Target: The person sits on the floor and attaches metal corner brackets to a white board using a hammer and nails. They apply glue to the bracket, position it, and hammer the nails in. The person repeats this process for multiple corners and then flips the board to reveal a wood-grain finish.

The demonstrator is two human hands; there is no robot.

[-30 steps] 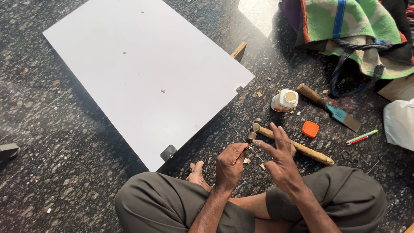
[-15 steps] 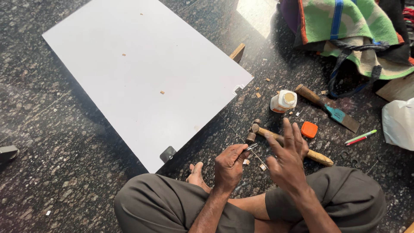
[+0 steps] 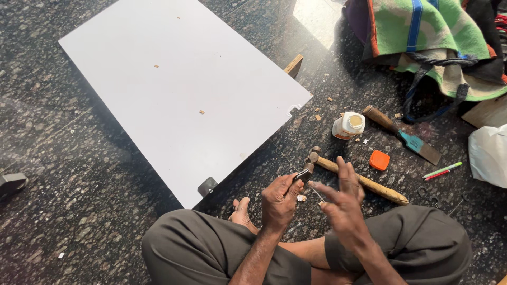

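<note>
I sit cross-legged on a dark speckled stone floor. My left hand (image 3: 279, 199) is closed around a small dark plier-like tool (image 3: 303, 174) whose tip points up and away from me. My right hand (image 3: 343, 205) is just to its right, fingers spread, and pinches a thin nail (image 3: 317, 193) between thumb and forefinger close to the tool's tip. A hammer with a wooden handle (image 3: 364, 182) lies on the floor right behind both hands.
A large white board (image 3: 174, 84) with a small metal bracket (image 3: 207, 186) lies ahead on the left. A white glue bottle (image 3: 348, 125), an orange cap (image 3: 379, 160), a chisel (image 3: 401, 134), pens (image 3: 441, 170), a striped cloth bag (image 3: 433, 37) and a white plastic bag (image 3: 488, 154) lie to the right.
My right hand has drawn back from over the hammer handle toward my left hand, its forefinger now near the tool's tip. The left hand has barely moved.
</note>
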